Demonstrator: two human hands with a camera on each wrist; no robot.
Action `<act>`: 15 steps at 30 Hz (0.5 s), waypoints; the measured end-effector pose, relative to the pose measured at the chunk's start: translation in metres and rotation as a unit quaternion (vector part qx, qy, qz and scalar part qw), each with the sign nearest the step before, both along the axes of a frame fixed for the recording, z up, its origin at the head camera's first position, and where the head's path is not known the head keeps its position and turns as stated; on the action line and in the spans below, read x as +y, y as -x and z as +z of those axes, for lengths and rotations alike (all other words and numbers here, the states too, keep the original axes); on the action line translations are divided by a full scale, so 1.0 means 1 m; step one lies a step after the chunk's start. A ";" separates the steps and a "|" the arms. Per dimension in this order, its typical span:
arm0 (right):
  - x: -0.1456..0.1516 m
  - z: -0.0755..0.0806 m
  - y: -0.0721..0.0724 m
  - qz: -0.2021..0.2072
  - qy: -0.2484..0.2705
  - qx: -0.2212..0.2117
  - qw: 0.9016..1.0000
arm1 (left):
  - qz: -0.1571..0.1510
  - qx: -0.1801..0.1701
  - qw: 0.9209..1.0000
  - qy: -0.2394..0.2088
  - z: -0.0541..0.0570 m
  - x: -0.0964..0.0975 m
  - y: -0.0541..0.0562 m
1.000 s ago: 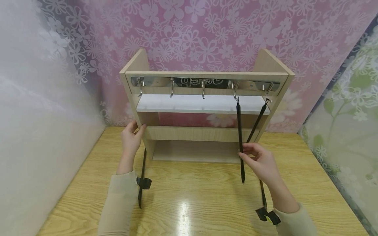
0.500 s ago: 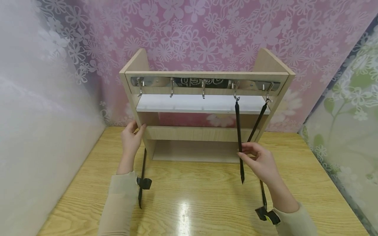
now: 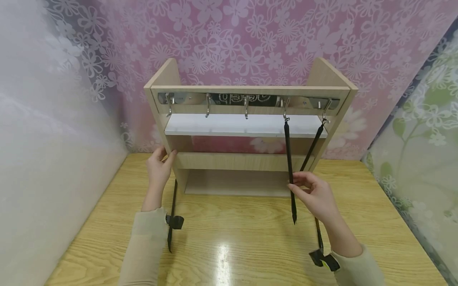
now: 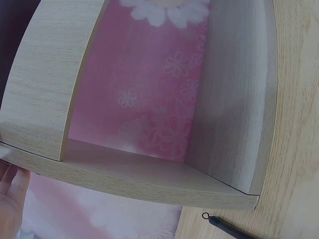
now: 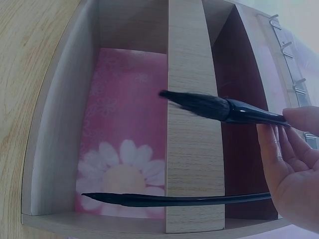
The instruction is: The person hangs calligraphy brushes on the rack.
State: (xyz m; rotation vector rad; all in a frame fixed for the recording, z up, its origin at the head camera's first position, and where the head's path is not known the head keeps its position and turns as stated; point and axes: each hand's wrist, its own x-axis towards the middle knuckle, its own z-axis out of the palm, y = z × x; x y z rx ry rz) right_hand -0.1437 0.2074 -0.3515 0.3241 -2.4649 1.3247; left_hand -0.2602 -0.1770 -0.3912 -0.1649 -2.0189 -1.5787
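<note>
My right hand [image 3: 316,196] pinches a black calligraphy brush [image 3: 288,153] low on its handle, between thumb and fingers. Its bristles point down, and the loop at its top meets the tip of the fourth hook [image 3: 286,108] from the left. In the right wrist view, the dark bristles of this brush [image 5: 199,105] stick out past my fingertips. A second calligraphy brush [image 3: 312,147] hangs at a slant from the rightmost hook [image 3: 327,109]. With thumb and fingers, my left hand [image 3: 160,169] holds the left side panel of the wooden shelf [image 3: 247,163].
Another brush [image 3: 173,206] lies on the wooden table [image 3: 229,230] left of the shelf, its loop end visible in the left wrist view. One more brush [image 3: 318,234] lies near my right wrist. Three other hooks line the metal rail [image 3: 193,99]. Flowered cloth surrounds the table.
The upper end of the held brush has shifted slightly left, bringing its loop to the hook's tip. My left hand stays on the side panel.
</note>
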 end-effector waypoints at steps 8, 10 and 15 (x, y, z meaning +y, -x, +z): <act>0.001 0.001 0.002 0.001 -0.007 -0.006 1.000 | -0.004 0.004 1.000 0.005 -0.001 0.000 0.001; 0.001 0.001 0.003 0.001 -0.011 -0.009 1.000 | -0.003 0.003 1.000 0.007 -0.002 0.000 0.001; 0.001 -0.002 0.007 0.001 -0.009 -0.011 1.000 | -0.001 0.006 1.000 0.006 -0.002 -0.001 0.001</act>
